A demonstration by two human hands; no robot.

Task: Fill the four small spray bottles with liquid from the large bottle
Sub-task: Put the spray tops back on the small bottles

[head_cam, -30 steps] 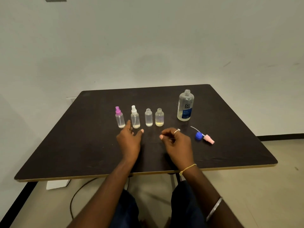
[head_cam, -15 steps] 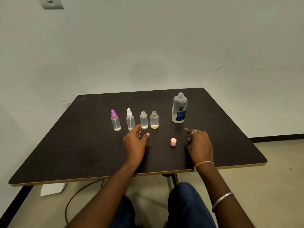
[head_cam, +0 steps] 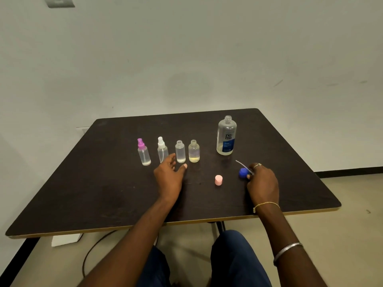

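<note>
Dark table (head_cam: 103, 193) holds pink cap (head_cam: 218, 180) between left hand (head_cam: 169, 177) and right hand (head_cam: 262, 183).

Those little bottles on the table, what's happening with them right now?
A person sits at a dark table with four small bottles in a row. The two on the left wear spray tops, one purple and one white; the other two stand open. The large bottle stands uncapped to the right. The right hand holds a blue spray top with its tube, the left hand rests open near the row, and a pink cap sits between them.
</note>
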